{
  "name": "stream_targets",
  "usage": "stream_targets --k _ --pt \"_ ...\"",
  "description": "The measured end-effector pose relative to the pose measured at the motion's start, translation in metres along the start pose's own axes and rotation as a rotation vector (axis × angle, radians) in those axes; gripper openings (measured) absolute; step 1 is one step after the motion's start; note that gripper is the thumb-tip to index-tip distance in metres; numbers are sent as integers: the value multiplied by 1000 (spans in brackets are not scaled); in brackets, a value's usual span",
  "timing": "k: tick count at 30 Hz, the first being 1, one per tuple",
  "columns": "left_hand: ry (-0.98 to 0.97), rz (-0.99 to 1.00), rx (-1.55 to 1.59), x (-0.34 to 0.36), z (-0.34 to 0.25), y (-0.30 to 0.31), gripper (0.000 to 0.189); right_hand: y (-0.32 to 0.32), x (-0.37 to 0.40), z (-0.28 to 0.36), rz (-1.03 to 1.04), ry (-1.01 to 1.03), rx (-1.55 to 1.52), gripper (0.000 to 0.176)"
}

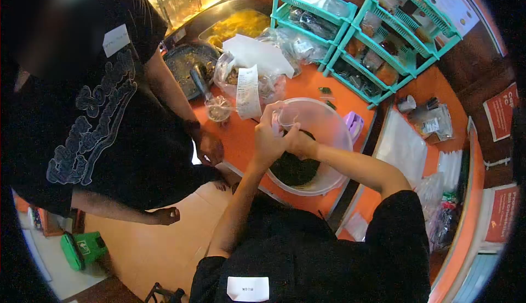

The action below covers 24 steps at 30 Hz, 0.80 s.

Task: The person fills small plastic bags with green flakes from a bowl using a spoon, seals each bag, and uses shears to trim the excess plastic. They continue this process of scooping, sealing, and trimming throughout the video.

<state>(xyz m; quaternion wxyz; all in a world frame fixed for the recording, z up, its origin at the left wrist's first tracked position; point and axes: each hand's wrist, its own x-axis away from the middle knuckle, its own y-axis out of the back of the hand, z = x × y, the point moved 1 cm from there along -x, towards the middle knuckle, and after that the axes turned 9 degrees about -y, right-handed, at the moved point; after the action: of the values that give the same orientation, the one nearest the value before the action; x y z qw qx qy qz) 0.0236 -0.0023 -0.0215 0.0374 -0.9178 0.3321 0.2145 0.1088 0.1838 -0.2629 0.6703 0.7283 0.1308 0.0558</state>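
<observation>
Above a large whitish plastic tub (338,179), my left hand (267,138) is closed on what looks like a small clear plastic bag (287,118). My right hand (301,142) is closed right beside it, at the bag's lower part; its fingertips are partly hidden. Dark green loose stuff (296,169), too fine to name, lies in the tub below both hands. Behind the tub, small packets with dark green contents (326,90) rest on the orange table (307,86). A purple device (354,126), perhaps a stapler, is at the tub's right.
A co-worker in a black shirt (109,111) stands close on the left. A paper slip (248,92), plastic bags, a dark pan (189,62) and a tray of yellow food (241,26) crowd the back. Turquoise racks (378,43) rise behind; clear bags (402,144) lie to the right.
</observation>
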Motion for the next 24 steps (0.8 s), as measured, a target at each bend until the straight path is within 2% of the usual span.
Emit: stream_targets --k 3,6,8,10,12,16,18,20,22,24 --pt "-26 -26 46 0 -4 1 47 71 -6 15 242 75 119 9" --pt "-74 -70 97 -1 0 0 47 102 -11 13 363 13 123 12" --pt "-105 -81 76 0 1 -1 46 134 -17 11 318 -64 93 13" --pt "-110 -71 58 -1 -1 -1 46 170 -26 11 159 -248 -164 16" --pt "-88 -38 43 -1 -4 2 47 158 -30 -1 -1 -393 -534 19" --pt "-54 -40 133 1 10 -2 46 18 -30 -11 -152 -467 -1183 21" --pt "-30 -38 88 0 1 -1 45 28 -29 4 -7 -388 -1038 23" --pt "-56 -27 26 -2 -13 0 44 102 -21 20 300 -206 -470 35" --pt "-58 -16 36 -1 -12 1 44 85 -16 8 257 -37 -403 13" --pt "-37 -4 117 0 3 -2 44 73 -15 -7 327 -200 -574 14"
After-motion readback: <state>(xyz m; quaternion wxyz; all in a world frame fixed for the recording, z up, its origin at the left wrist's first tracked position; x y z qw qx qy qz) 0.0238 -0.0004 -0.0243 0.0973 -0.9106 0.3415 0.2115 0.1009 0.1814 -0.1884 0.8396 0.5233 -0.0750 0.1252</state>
